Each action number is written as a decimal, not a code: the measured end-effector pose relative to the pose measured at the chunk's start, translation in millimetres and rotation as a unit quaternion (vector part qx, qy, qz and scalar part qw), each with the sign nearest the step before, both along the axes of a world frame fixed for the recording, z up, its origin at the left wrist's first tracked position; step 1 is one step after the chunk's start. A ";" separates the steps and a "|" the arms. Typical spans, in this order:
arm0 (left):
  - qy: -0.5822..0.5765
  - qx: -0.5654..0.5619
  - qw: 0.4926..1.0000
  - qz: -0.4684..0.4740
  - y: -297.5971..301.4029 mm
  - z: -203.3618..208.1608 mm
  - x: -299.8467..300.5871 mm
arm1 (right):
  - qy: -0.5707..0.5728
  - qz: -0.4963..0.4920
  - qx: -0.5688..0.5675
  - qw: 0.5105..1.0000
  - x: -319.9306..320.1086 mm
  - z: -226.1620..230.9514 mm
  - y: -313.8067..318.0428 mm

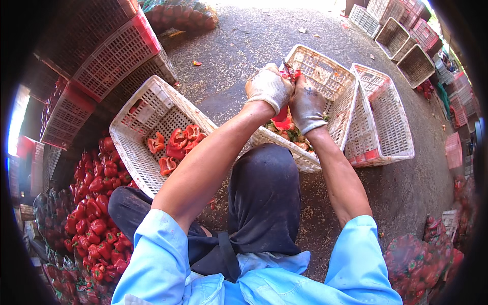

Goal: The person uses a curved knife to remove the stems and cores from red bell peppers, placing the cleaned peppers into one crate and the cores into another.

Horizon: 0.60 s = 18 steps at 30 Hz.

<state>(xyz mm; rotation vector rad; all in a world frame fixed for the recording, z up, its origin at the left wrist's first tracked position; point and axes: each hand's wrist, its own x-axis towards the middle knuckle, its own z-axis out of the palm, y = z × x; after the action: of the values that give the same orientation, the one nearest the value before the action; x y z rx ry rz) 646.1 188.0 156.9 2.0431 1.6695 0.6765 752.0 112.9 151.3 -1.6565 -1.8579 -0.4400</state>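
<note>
Both my hands wear pale work gloves and meet over a white plastic crate. My left hand is closed, its fingers curled against a red bell pepper that shows between the hands. My right hand is closed too, its thumb up beside the pepper; what its fingers hold is hidden. A thin dark tool, perhaps a small knife, sticks out above the pepper; I cannot tell which hand grips it. Below the hands, red and greenish pepper scraps lie in the crate.
Left of my knee, another white crate holds cut red pepper pieces. A heap of whole red peppers lies at my left. A further crate stands on the right; stacked crates rise at far left. Net bags of peppers sit lower right.
</note>
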 end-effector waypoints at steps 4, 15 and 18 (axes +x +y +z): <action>-0.128 -0.040 0.991 0.017 22.4 -26.6 -3.7 | 0.004 0.034 0.093 0.995 -2.2 -8.5 0.9; -0.022 -0.044 0.999 -0.002 -9.6 7.5 -7.7 | 0.046 -0.032 0.072 0.996 8.1 -32.7 12.5; -0.004 -0.026 1.000 -0.003 -9.4 11.6 -14.4 | 0.027 -0.034 0.024 0.999 17.1 -32.4 3.2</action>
<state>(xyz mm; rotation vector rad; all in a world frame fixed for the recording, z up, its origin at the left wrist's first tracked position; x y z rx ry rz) 631.6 178.6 168.5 2.0061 1.6583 0.6303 769.2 116.2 118.9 -1.6880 -1.7436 -0.4603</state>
